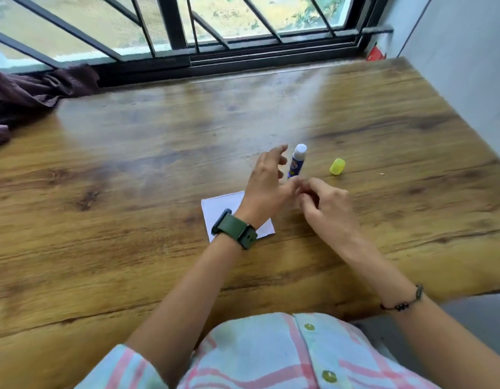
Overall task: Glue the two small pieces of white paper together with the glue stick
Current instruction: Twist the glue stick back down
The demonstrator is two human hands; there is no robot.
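The glue stick point(297, 161) stands upright on the wooden table point(131, 169), uncapped, with its white glue tip showing. Its yellow cap point(337, 166) lies on its side a little to the right. My left hand point(267, 183) is just left of the tube with loosely spread fingers and its thumb near the tube's base. My right hand point(326, 204) has curled fingers, and their tips meet the left thumb just below the base. Whether they pinch the tube is hidden. A small white paper point(222, 207) lies flat under my left wrist. I see no second piece.
A dark cloth point(32, 91) is bunched at the table's far left corner by the barred window point(173, 29). A white wall point(467, 66) runs along the right side. A small red object point(375, 53) sits in the far right corner. The table's front edge is close to my body.
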